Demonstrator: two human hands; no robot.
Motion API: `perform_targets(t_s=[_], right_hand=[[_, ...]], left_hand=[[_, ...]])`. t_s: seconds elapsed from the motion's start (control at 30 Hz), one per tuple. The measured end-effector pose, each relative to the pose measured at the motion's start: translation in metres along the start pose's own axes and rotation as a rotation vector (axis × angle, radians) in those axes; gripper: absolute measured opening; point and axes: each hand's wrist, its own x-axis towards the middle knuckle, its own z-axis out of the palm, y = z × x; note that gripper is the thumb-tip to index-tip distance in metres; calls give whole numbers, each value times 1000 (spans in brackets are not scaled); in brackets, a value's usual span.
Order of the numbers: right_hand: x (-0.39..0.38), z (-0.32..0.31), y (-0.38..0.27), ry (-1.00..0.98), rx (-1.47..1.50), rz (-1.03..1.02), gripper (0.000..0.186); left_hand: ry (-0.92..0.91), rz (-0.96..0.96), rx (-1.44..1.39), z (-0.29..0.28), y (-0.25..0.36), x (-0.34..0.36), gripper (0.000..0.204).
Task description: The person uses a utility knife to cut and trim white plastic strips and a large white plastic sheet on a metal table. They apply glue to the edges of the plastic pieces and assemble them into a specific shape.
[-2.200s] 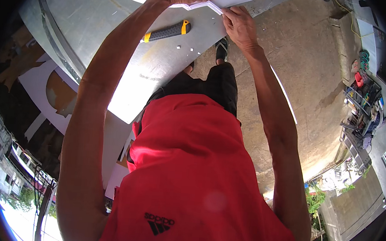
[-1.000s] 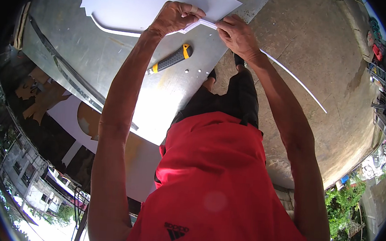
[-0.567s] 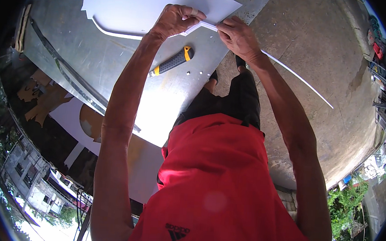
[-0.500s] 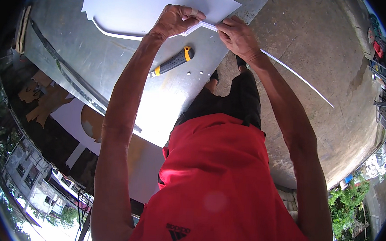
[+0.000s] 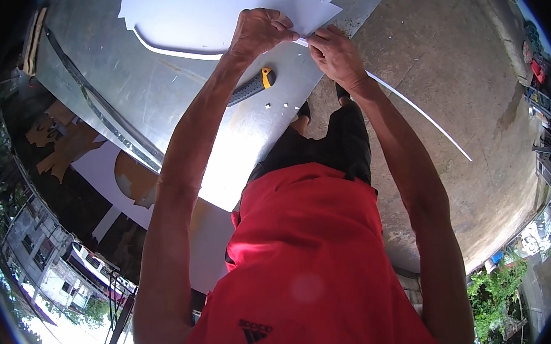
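A large white cut sheet [image 5: 197, 7] lies on a grey metal table [image 5: 121, 91] at the top of the view. My left hand [image 5: 260, 30] pinches the sheet's near edge. My right hand [image 5: 335, 51] grips a thin white strip [image 5: 420, 112] that trails from that edge down to the right over the concrete. The two hands almost touch. A utility knife [image 5: 251, 87] with a black and yellow handle lies on the table just below my left hand.
A concrete floor [image 5: 436, 62] spreads to the right. Brown offcuts [image 5: 60, 147] and a white board with a round cutout [image 5: 119, 174] lie below the table at the left. Cluttered shelves [image 5: 549, 95] stand at the far right.
The strip has come further free of the sheet and hangs longer to the right. Both hands keep their grip at the sheet's edge.
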Motion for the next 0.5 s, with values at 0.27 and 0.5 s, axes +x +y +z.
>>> perform_targets(t_s=[0.27,0.5], right_hand=[[3,-8,0,-111,44,-1,17],[47,-39,11,30,79,160,17]], left_hand=[[30,-81,50,1,14,-6,35],[67,-134,61,3,18,-4,29]])
